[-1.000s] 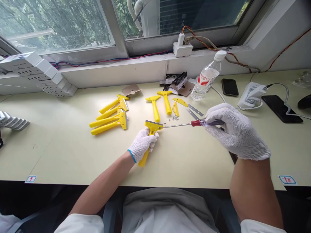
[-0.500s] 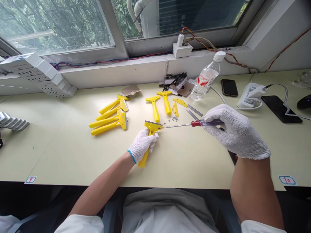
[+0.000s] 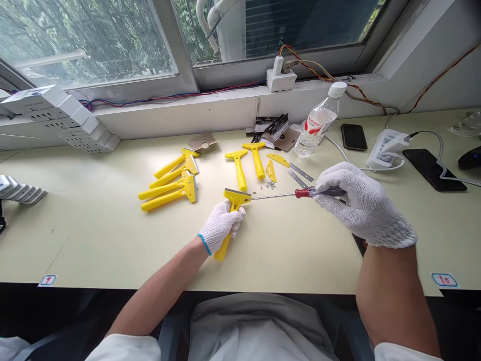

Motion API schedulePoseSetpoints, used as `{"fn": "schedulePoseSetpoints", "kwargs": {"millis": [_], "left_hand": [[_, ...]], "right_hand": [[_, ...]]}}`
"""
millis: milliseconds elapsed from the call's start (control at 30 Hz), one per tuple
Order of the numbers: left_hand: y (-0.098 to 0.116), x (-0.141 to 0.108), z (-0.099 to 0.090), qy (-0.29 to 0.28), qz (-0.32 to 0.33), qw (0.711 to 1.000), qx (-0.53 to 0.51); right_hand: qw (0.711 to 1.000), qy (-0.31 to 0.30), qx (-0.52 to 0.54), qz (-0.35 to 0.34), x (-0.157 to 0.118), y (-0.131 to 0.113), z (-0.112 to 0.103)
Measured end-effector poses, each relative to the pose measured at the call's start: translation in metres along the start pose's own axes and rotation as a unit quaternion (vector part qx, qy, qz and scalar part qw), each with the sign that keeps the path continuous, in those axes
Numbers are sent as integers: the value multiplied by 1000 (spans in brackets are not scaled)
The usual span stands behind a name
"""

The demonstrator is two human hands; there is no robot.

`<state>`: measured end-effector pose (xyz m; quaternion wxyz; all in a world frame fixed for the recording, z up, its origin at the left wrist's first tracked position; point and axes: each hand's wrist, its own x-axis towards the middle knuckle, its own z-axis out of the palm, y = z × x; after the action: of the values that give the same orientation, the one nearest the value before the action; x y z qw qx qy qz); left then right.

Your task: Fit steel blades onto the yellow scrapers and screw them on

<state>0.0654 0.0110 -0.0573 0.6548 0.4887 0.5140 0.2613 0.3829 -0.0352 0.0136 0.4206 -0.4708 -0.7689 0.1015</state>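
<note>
L hand point(image 3: 220, 226), white knit glove w/ blue cuff, is closed round the handle of a yellow scraper point(image 3: 225, 244), held just above the tabletop point(image 3: 93, 240) w/ its metal-edged head pointing away from the person. R hand point(image 3: 363, 203), also gloved, is closed round a screwdriver point(image 3: 319, 192) w/ red & clear grip. Its long thin steel shaft runs across to the scraper head, tip touching it at the R end.

Further along tabletop: 4 more yellow scrapers point(image 3: 169, 181) lie in a loose overlapping group, L of 2 yellow handles point(image 3: 238, 170) set side by side. Small screws point(image 3: 270, 184) lie in a little heap just beside them, near 2 steel blades point(image 3: 298, 178). Behind: plastic water bottle point(image 3: 317, 123), black phone point(image 3: 353, 136), white power strip point(image 3: 385, 149).
</note>
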Motion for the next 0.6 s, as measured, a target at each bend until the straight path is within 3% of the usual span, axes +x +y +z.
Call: {"fn": "schedulePoseSetpoints", "kwargs": {"millis": [200, 433, 600], "left_hand": [[-1, 0, 0, -2, 4, 1000, -4], [-1, 0, 0, 4, 4, 1000, -6], [-2, 0, 0, 8, 7, 1000, -7]], "right_hand": [[993, 61, -101, 2, -3, 4, 8], [1000, -4, 19, -2, -1, 3, 2], [996, 37, -82, -13, -4, 6, 8]]}}
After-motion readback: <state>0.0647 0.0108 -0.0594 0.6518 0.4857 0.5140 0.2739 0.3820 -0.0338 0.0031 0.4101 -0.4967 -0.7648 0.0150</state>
